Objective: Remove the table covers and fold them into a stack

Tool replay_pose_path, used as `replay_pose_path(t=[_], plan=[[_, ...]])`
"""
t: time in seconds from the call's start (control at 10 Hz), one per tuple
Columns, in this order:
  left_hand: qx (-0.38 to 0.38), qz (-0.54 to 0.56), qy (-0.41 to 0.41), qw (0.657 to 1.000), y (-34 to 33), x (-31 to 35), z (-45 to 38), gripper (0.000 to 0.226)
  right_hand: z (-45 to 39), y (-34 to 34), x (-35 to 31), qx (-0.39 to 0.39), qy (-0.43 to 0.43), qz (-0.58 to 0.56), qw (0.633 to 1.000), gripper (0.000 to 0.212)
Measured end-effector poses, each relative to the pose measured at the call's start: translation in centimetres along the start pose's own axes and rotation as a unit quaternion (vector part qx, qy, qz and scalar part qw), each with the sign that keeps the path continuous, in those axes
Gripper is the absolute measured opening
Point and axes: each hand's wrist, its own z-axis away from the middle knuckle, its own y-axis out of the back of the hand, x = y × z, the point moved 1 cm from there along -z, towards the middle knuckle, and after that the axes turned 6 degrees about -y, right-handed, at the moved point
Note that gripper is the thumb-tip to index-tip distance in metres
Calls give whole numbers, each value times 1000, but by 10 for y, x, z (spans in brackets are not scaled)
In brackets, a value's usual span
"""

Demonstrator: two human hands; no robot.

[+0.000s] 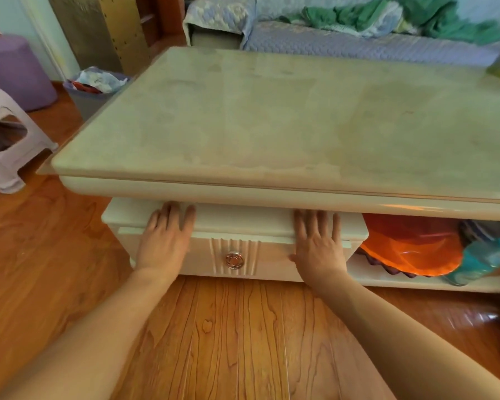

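A low cream coffee table (272,194) fills the middle of the head view. A clear, slightly cloudy cover (272,116) lies flat on its top, its edge showing along the front and left corner. Below the top, a cream drawer unit (243,223) with a round metal knob (235,259) juts forward. My left hand (165,238) lies flat with straight fingers on the drawer unit's upper left. My right hand (319,243) lies flat on its upper right. Neither hand holds anything or touches the cover.
An orange bowl (410,249) and a teal bottle (479,261) sit on the table's lower shelf at right. A white plastic stool (9,140), a bin (93,93) and a purple pouf (15,67) stand at left. A sofa (358,41) with green cloth runs behind. Wood floor lies in front.
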Motion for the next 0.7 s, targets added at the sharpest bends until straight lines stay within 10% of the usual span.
replay_pose_path(t=[0.4,0.6,0.7], plan=[[51,17,1,999,11,-1,-9,60,-13,0,19,65,38,5,997,63],[-220,132,104,961,94,20,-5,68,4,77,3,-171,-5,21,985,57],[-333,198,71,919,157,36,6,31,27,142,5,-386,75,-16,919,47]])
